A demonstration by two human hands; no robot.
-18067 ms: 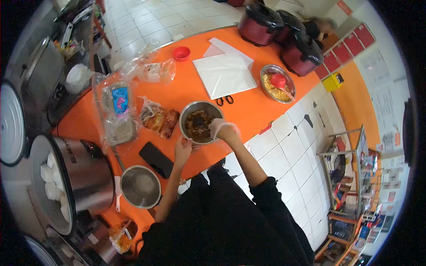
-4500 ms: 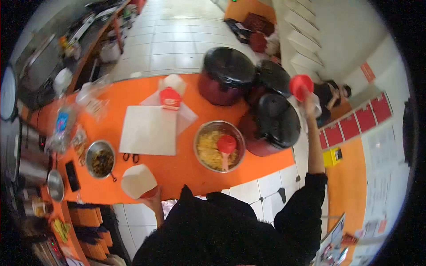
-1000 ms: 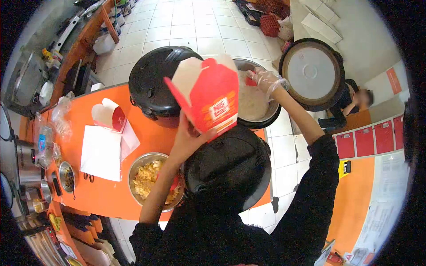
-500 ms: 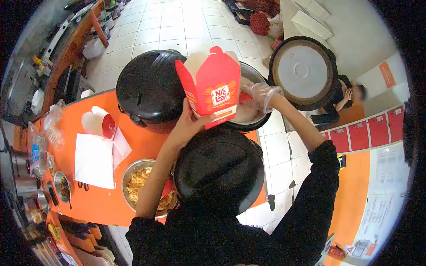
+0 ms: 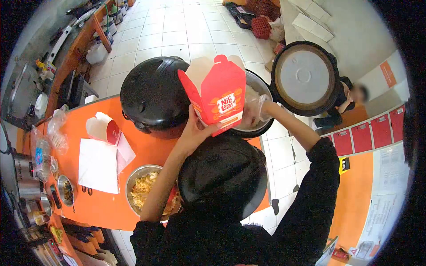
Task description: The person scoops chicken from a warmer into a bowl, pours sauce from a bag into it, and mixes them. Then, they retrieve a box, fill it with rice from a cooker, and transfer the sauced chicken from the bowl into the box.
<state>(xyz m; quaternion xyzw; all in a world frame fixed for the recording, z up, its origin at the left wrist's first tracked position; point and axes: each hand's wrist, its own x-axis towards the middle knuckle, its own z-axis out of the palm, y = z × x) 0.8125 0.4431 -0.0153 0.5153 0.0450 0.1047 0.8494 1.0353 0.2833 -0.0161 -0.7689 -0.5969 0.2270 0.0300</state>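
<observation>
Red box (image 5: 226,99): up in your left hand (image 5: 198,132), between the two lidded cookers, screening part of the open cooker (image 5: 262,131). Flaps open, slight tilt. Can't see down to its bottom.
Left fingers: pinching the box low down, thumb on the printed face; the other fingers are partly behind it.
Left forearm: angled up from the lower left, over the steel bowl (image 5: 129,195), hiding part of the yellow food. Only a bit of the red piece in there shows beside your arm.
Right hand (image 5: 257,110): clear-gloved, down in the open cooker. Fingers blurred and partly hidden; can't tell if they're spread or closed, or what they hold.
Right arm: elbow out to the right, forearm slanting up and left to the pot.
Near cooker lid (image 5: 222,175): lower edge cut off by your black top.
Cooker contents: whitish, mostly covered by box and glove.
</observation>
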